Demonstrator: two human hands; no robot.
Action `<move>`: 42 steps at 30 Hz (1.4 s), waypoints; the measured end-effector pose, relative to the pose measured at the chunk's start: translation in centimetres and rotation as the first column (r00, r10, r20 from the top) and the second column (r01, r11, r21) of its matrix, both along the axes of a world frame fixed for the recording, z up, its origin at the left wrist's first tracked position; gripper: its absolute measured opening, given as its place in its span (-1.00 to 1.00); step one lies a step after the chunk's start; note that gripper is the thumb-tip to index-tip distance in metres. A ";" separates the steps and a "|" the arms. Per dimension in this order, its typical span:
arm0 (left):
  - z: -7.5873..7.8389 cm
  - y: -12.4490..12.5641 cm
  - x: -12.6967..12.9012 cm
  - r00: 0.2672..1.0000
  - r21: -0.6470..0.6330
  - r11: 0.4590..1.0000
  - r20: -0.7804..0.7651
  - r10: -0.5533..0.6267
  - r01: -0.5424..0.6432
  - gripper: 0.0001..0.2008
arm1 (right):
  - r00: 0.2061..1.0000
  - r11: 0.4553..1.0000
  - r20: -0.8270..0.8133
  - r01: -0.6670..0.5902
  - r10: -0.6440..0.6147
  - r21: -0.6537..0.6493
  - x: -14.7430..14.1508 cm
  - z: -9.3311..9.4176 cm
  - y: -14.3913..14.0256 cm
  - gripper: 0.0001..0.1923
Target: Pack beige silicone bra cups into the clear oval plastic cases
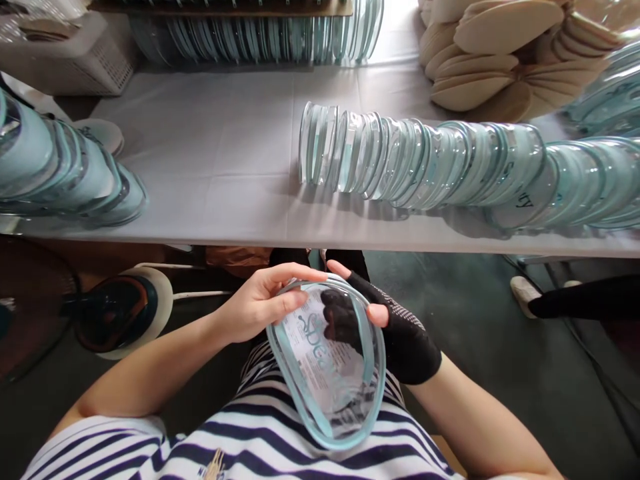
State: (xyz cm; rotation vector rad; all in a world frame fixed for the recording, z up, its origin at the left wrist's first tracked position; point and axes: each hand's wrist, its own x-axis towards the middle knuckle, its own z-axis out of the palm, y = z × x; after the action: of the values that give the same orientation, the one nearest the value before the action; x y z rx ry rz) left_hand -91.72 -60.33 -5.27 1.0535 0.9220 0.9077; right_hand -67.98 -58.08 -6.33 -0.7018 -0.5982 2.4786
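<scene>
A clear oval plastic pouch (327, 373) with light blue trim and blue lettering is held in front of my striped shirt, below the table edge. My bare left hand (267, 297) grips its upper left rim, the thumb on the front and the index finger along the top. In a black fingerless glove, my right hand (395, 327) holds the upper right side, thumb over the rim and the other fingers behind, seen through the clear plastic. A white printed sheet (310, 347) shows inside the pouch.
Along the table (215, 160) lies a long row of similar pouches (425, 160), with another stack (65, 167) at left. Beige oval pads (490, 60) are piled at back right, a white basket (75, 53) at back left. A fan (115, 310) stands below.
</scene>
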 end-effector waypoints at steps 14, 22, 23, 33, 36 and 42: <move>-0.9 -0.1 0.2 0.996 -0.028 0.997 -0.041 0.073 -0.074 -0.72 | 1.000 1.000 0.008 0.005 -0.004 -0.026 0.0 -0.9 0.1 -0.34; -1.5 -0.5 0.1 0.998 -0.047 0.997 -0.014 0.063 -0.064 -0.70 | 0.999 0.999 0.028 -0.034 0.034 0.000 0.1 -1.4 -0.2 -0.42; -1.4 -0.5 0.2 0.998 -0.040 0.997 -0.015 0.059 -0.060 -0.70 | 0.999 0.999 0.031 -0.034 0.034 0.016 0.1 -1.4 -0.1 -0.41; -1.5 0.0 0.6 0.998 -0.082 0.995 -0.023 0.059 -0.061 -0.68 | 0.996 0.997 0.028 -0.081 0.081 -0.001 -0.1 -1.5 0.0 -0.40; -1.5 0.1 0.6 0.998 -0.086 0.994 -0.015 0.063 -0.065 -0.68 | 0.996 0.997 0.034 -0.081 0.081 0.001 0.0 -1.3 0.2 -0.36; -1.4 0.1 0.6 0.997 -0.096 0.993 0.004 0.077 -0.076 -0.69 | 0.991 0.991 0.010 -0.131 0.130 0.013 0.3 -1.4 0.7 -0.31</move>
State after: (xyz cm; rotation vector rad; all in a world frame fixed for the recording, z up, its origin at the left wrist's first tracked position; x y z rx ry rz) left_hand -91.08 -60.25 -6.71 0.9381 0.9958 0.9212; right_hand -67.68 -57.36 -7.73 -0.6896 -0.6834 2.5901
